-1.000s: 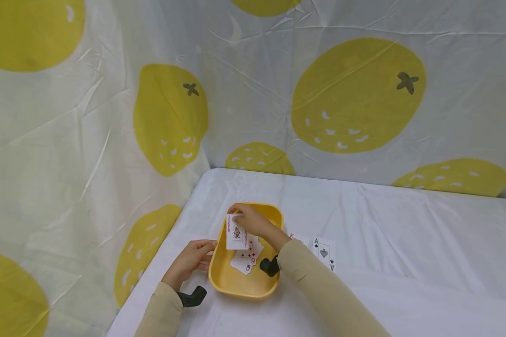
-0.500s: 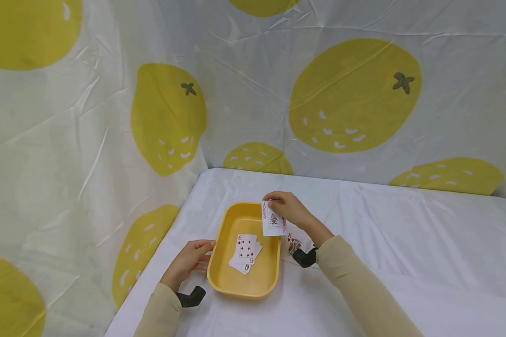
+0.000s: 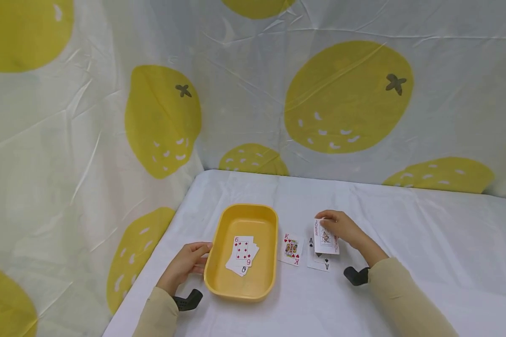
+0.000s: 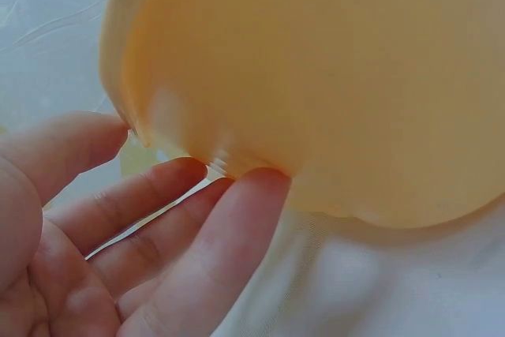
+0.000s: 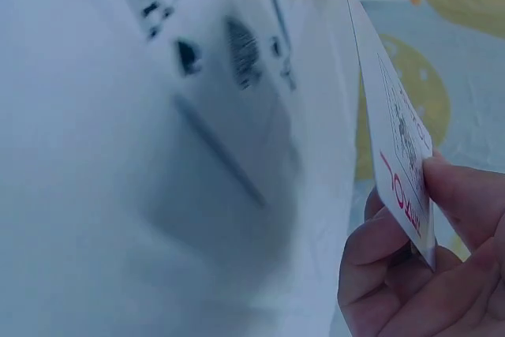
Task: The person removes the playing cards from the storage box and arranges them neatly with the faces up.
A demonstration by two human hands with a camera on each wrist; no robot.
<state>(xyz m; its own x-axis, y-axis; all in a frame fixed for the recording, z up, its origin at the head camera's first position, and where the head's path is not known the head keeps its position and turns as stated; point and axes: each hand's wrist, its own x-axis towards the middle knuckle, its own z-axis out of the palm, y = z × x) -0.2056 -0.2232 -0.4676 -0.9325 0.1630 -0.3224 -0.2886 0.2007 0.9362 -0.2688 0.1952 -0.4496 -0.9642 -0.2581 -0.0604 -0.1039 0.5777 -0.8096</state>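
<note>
My right hand (image 3: 343,228) pinches a joker card (image 3: 325,238) between thumb and fingers. The joker hangs over the ace of spades (image 3: 319,263) on the table and covers part of it in the head view. The right wrist view has the joker (image 5: 394,128) tilted nearly edge-on, apart from the blurred ace below. With fingertips, my left hand (image 3: 187,263) touches the outer left side of a yellow tray (image 3: 208,276). In the left wrist view its fingers (image 4: 142,195) meet the tray wall from outside. A six of diamonds (image 3: 243,250) tops a few overlapping cards inside the tray, a queen's corner showing.
A king of hearts (image 3: 291,249) lies face up between tray and ace. White cloth (image 3: 405,243) covers the table. A lemon-print curtain (image 3: 244,93) stands along the left and back.
The right hand has carried the joker from above the tray rightward, past the king, to over the ace. The left hand stays at the tray, which has not visibly moved.
</note>
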